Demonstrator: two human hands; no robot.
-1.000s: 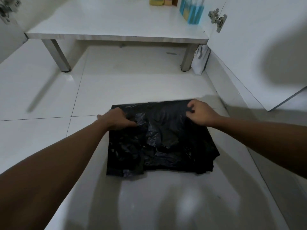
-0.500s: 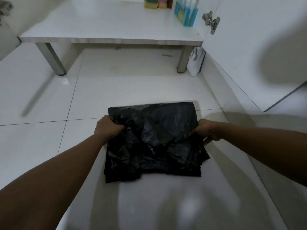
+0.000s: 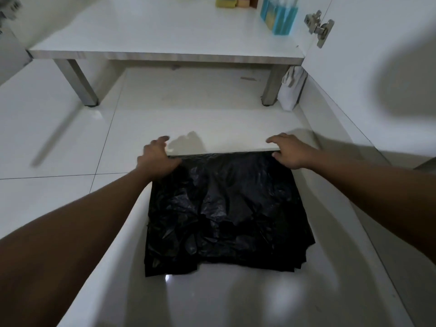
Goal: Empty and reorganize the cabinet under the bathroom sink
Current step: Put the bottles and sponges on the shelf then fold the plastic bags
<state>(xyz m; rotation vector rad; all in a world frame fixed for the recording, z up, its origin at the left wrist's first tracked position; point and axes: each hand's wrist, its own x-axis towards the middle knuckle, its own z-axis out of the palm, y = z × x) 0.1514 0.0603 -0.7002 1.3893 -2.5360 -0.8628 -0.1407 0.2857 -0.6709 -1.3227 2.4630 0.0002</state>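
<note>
The black bag [image 3: 226, 208] lies folded on the floor [image 3: 70, 142] at frame centre. The left hand [image 3: 157, 156] and right hand [image 3: 289, 151], fingers spread, press its 2 far corners. Smoothing outward evenly should keep the edges aligned.

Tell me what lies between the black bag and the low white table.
Only bare white floor tile lies between the black bag and the low white table, save left hand and right hand at the bag's far edge. Head view.

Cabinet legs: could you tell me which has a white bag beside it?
The leg below the door hinge; the white bag stands beside it, the other leg stands alone.
</note>
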